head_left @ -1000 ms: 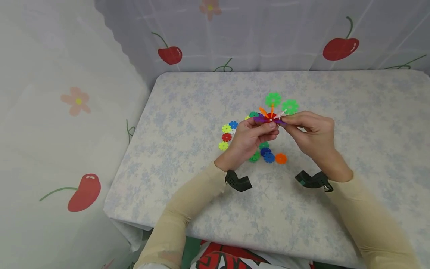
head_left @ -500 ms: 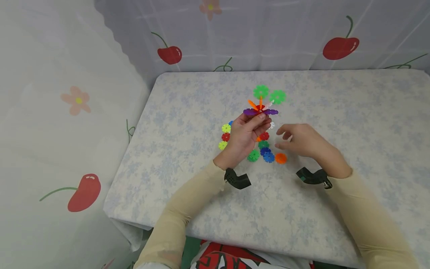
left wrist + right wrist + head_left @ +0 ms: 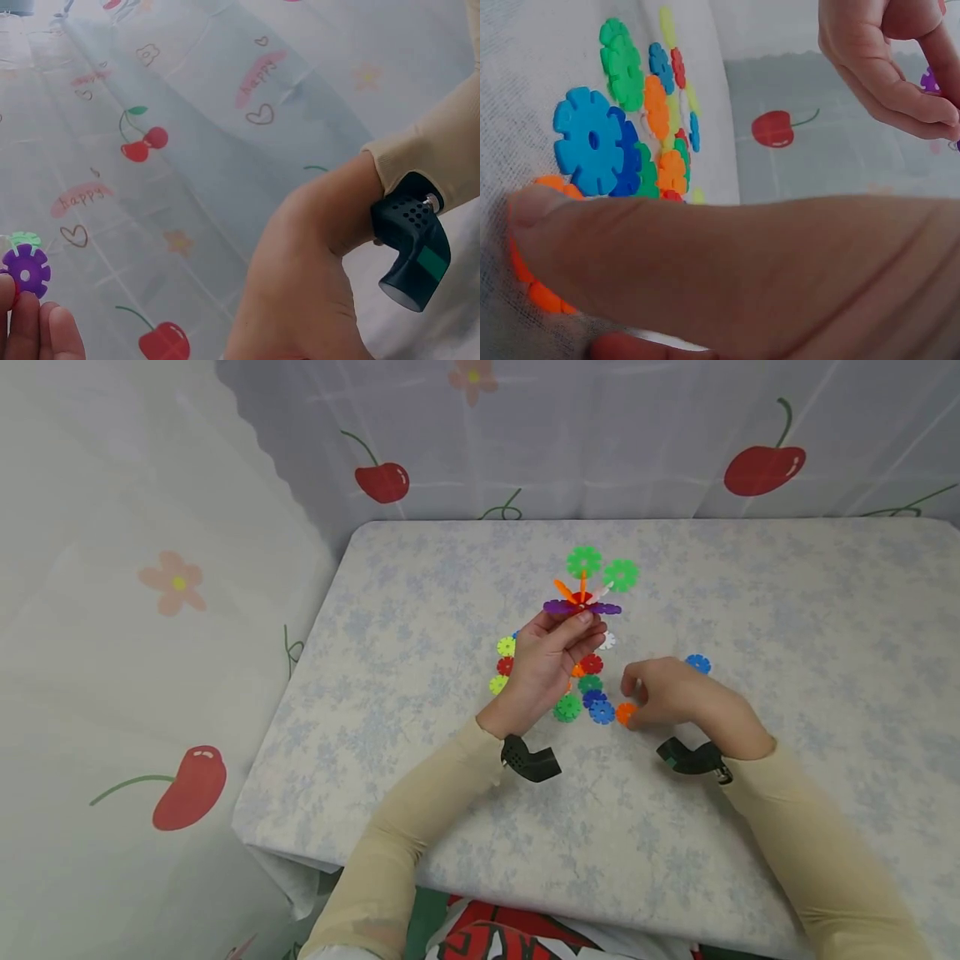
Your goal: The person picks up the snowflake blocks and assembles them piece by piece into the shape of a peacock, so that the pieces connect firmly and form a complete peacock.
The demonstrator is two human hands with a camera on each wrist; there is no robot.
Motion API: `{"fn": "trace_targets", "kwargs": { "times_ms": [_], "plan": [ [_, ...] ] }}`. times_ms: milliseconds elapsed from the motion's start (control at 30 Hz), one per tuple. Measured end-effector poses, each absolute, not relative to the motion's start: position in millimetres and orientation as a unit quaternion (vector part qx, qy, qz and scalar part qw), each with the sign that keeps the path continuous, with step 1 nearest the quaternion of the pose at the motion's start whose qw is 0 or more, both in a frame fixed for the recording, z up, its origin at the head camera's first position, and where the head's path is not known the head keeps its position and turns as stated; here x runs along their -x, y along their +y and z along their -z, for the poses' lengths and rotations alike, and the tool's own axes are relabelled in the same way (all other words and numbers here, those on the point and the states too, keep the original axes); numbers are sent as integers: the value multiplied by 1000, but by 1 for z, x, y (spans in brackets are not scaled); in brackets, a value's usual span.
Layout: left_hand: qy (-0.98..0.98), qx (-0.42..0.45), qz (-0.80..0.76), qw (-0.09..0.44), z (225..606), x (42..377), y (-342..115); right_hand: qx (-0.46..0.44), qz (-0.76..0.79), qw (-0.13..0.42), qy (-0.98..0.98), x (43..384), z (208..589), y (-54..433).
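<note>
My left hand point(image 3: 543, 664) holds up an assembly of notched plastic snowflake discs point(image 3: 582, 602), pinched between thumb and fingers above the table. Its base is red, with purple discs at both sides and orange and white ones standing up. In the left wrist view a purple disc point(image 3: 25, 271) shows by the fingertips. My right hand point(image 3: 675, 693) is low over the table, its thumb at an orange snowflake disc point(image 3: 625, 713) lying there. The right wrist view has the thumb point(image 3: 547, 214) across that orange disc; the other fingertips are mostly hidden.
Beyond the assembly are two light green discs point(image 3: 583, 562). Loose discs lie around the hands, including a blue one point(image 3: 602, 712), a green one point(image 3: 567, 707) and a yellow one point(image 3: 498, 684). Another blue disc point(image 3: 698, 663) lies beyond the right wrist. A patterned cloth covers the table point(image 3: 420, 610).
My right hand has let go of the assembly and moved down to the orange disc. The left hand has shifted slightly left and up with the assembly.
</note>
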State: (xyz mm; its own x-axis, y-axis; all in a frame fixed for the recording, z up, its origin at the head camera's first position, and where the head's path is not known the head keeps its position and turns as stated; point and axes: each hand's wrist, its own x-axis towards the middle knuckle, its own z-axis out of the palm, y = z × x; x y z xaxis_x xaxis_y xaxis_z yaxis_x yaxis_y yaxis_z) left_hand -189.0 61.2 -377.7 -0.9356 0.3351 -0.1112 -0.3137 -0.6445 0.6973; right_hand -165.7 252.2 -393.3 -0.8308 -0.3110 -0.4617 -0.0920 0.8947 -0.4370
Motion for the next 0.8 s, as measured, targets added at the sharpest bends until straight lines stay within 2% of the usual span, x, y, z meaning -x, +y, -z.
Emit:
{"fn": "trace_targets", "kwargs": {
  "times_ms": [367,433,500,667,733,800],
  "plan": [
    [379,-11,-907,184,379,189,62,127,206,262,934,166,395,254],
    [381,-8,-904,195,379,188,62,122,230,239,935,166,391,258],
    [380,-3,-900,211,379,188,62,110,272,176,940,164,384,262],
    [380,-4,-882,280,378,187,62,92,428,-55,897,155,362,271],
    [368,-2,-874,317,378,187,61,116,480,-111,862,152,358,271],
    [345,5,-866,363,379,187,61,153,533,-133,822,151,355,269]
  ]
}}
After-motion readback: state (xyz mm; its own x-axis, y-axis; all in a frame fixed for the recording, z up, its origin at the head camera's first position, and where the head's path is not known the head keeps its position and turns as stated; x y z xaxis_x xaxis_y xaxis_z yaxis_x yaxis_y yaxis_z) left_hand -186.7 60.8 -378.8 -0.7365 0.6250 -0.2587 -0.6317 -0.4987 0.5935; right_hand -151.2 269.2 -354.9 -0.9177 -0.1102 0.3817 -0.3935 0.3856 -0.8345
